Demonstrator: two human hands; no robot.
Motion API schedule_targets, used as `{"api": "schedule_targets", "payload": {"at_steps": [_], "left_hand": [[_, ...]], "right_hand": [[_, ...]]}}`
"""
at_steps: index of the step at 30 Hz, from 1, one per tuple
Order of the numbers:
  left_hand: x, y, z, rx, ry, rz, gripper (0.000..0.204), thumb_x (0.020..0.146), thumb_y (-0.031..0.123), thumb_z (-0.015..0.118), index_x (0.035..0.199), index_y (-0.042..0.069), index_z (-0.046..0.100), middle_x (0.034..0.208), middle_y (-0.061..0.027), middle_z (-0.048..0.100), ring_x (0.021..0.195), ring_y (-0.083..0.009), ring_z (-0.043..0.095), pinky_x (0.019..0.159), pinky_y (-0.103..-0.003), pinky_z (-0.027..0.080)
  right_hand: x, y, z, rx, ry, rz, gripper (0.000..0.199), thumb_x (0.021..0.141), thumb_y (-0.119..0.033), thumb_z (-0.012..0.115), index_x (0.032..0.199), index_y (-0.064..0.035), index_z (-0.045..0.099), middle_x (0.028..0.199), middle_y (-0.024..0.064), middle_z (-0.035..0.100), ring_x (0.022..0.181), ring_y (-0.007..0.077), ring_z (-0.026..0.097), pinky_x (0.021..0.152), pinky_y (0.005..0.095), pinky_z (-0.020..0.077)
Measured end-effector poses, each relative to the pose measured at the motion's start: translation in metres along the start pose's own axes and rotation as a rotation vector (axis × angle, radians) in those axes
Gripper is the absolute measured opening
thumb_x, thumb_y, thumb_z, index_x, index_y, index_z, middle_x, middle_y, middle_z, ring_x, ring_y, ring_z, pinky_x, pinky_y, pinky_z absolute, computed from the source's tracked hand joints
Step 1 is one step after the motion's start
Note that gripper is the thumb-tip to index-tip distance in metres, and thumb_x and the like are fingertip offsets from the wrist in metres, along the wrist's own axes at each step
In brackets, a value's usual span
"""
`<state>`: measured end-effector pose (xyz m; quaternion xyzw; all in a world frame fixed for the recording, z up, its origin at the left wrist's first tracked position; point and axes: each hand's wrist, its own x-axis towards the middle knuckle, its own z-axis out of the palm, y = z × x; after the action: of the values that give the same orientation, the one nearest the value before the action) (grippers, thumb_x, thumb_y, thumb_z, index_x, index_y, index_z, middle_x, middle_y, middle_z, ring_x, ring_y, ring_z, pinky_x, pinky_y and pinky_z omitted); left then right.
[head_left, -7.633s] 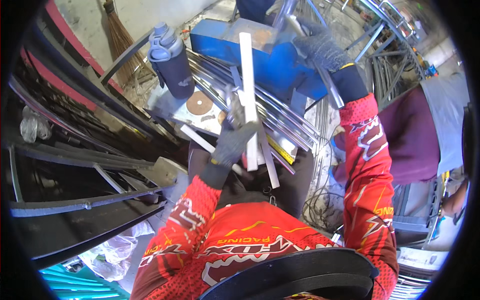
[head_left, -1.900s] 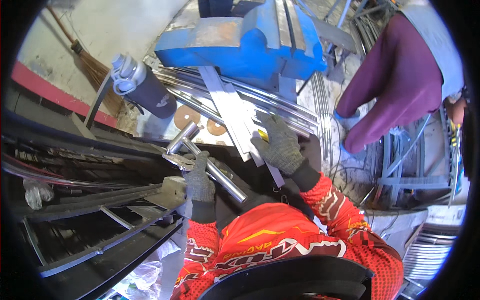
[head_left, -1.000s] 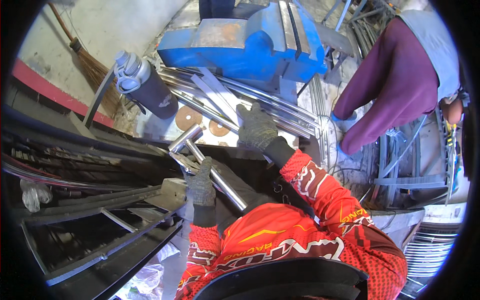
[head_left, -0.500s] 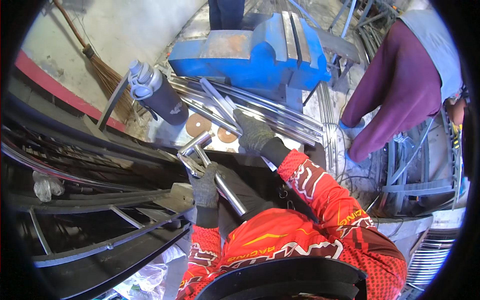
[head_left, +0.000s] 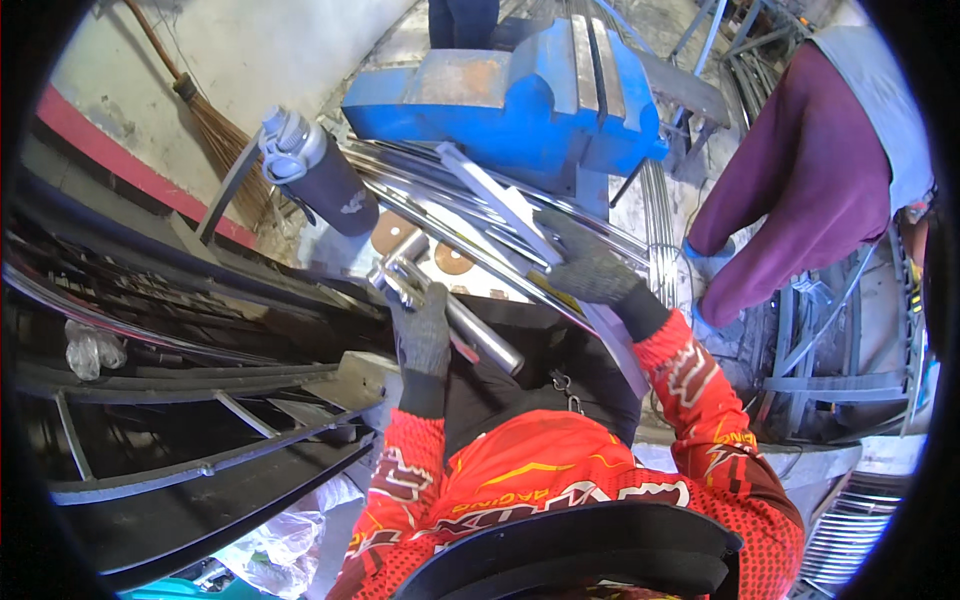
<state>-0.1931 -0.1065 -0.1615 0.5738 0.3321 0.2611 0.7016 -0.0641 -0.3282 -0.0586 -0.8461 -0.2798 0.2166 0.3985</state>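
My left hand (head_left: 422, 335), in a dark knit glove, is closed around a T-shaped piece of shiny metal tube (head_left: 488, 340). The tube's short crosspiece points away from me and its longer stem slants back over my lap. A small shiny metal part shows beside the thumb; its kind is unclear. My gloved right hand (head_left: 600, 268) grips a long flat metal bar (head_left: 500, 203) that runs slantwise from the bench past my right thigh. Some of its fingers are hidden. Several shiny tubes (head_left: 400, 172) lie on the bench beyond both hands.
A blue bench vise (head_left: 460, 120) stands ahead. Left of it are a bottle (head_left: 335, 190), two brown discs (head_left: 453, 259) and a broom (head_left: 215, 125). A dark metal frame (head_left: 230, 400) lies at my left. Another person (head_left: 800, 170) stands at right, near metal frames.
My right hand has moved right, and the flat bar now reaches back past my thigh. The left hand and the T-shaped tube have shifted slightly away from me and to the right.
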Motion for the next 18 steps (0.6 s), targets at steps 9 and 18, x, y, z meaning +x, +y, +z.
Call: {"api": "schedule_targets", "payload": {"at_steps": [9, 18], "left_hand": [[0.018, 0.02, 0.033, 0.591, -0.247, 0.095, 0.049, 0.083, 0.016, 0.075, 0.118, -0.002, 0.047, 0.095, -0.0128, 0.057, 0.08, -0.0236, 0.056, 0.073, -0.039, 0.05], [0.027, 0.009, 0.028, 0.87, -0.365, 0.272, 0.043, 0.084, 0.018, 0.071, 0.117, 0.002, 0.049, 0.092, -0.0199, 0.064, 0.086, -0.0347, 0.065, 0.077, -0.045, 0.051]], "right_hand": [[-0.117, 0.076, -0.003, 0.362, 0.192, 0.039, 0.08, 0.078, -0.009, 0.067, 0.151, -0.003, 0.035, 0.129, 0.0193, 0.054, 0.121, 0.0268, 0.059, 0.098, 0.0371, 0.0501], [-0.139, 0.081, 0.008, 0.329, 0.365, 0.007, 0.085, 0.074, 0.0, 0.062, 0.153, -0.0024, 0.033, 0.14, 0.014, 0.051, 0.128, 0.0234, 0.05, 0.106, 0.0351, 0.0414]]}}
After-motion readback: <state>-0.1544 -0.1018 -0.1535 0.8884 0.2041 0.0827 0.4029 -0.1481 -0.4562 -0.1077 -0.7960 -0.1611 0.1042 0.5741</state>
